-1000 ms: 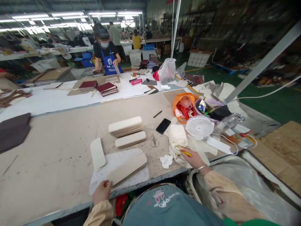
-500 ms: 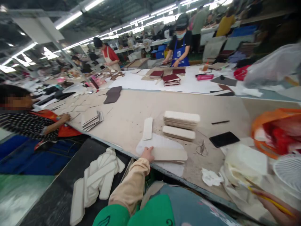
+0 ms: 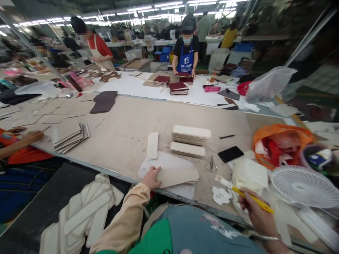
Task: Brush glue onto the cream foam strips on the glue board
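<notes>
My left hand (image 3: 152, 178) has its fingers closed on the left end of a flat beige strip (image 3: 177, 174), which lies on a white sheet (image 3: 166, 160) at the table's near edge. More strip edges show under its right end. In my right hand (image 3: 258, 213) is a brush (image 3: 254, 200) with a yellow handle, its pale bristles pointing left above the table. Crumpled white tissue (image 3: 221, 195) lies just below the bristles. A single white rounded strip (image 3: 153, 145) rests beyond my left hand, and two stacks of such strips (image 3: 191, 135) stand to its right.
Overlapping strips (image 3: 82, 215) lie on a black surface at lower left. Scissors (image 3: 211, 165), a phone (image 3: 231, 154), a white fan (image 3: 302, 185) and an orange bag (image 3: 280, 144) sit on the right. A co-worker's hand (image 3: 33, 137) is at left; another person (image 3: 186, 53) works across the table.
My right hand has come in from the lower right, bringing the brush left over the table. The strip under my left hand has turned slightly. The view has swung right.
</notes>
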Demonstrator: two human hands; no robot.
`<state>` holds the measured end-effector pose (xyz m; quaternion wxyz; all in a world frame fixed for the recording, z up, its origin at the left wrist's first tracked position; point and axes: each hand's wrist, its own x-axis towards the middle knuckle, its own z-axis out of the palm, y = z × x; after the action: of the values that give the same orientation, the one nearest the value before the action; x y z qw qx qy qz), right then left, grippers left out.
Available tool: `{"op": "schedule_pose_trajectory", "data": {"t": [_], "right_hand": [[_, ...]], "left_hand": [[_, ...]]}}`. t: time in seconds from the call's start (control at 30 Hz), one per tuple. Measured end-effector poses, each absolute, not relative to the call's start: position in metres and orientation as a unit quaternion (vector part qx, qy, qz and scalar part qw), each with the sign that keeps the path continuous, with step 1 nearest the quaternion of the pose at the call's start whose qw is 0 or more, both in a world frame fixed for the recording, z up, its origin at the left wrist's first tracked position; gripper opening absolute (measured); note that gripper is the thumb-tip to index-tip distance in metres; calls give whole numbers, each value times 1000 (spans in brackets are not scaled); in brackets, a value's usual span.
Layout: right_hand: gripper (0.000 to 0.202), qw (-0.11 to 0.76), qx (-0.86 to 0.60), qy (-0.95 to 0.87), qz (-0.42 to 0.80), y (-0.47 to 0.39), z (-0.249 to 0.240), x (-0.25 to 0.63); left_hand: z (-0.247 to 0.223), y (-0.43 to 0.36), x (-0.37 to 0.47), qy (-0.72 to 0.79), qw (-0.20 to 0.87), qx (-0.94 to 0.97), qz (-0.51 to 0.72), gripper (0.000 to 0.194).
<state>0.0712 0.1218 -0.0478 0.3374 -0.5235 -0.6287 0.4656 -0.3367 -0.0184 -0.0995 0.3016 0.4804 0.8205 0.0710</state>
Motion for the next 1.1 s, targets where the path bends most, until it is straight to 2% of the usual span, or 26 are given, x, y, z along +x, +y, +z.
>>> {"op": "schedule_pose_trajectory", "data": {"t": [0.1,0.2,0.3,0.43,0.67,1.1], "right_hand": [[27,303,-480,-580,585,111,-41,6],[29,257,-439,-573,642,103,-44,-43],[31,200,-401,-588,674,97,-49,-78],[32,156,-382,-595,689,94,-59,-115],[34,142,-376,-592,699,91,-78,-155],[30,124,-396,-593,690,86,-102,-183]], "left_hand": [[-105,-24,-341,812,283,506,63,90],[-108,-24,-341,800,278,531,44,96],[-106,-21,-343,796,281,535,38,90],[-104,-21,-354,786,264,555,68,76],[-108,-17,-372,761,255,590,83,96],[-123,-18,-375,737,230,626,112,81]]}}
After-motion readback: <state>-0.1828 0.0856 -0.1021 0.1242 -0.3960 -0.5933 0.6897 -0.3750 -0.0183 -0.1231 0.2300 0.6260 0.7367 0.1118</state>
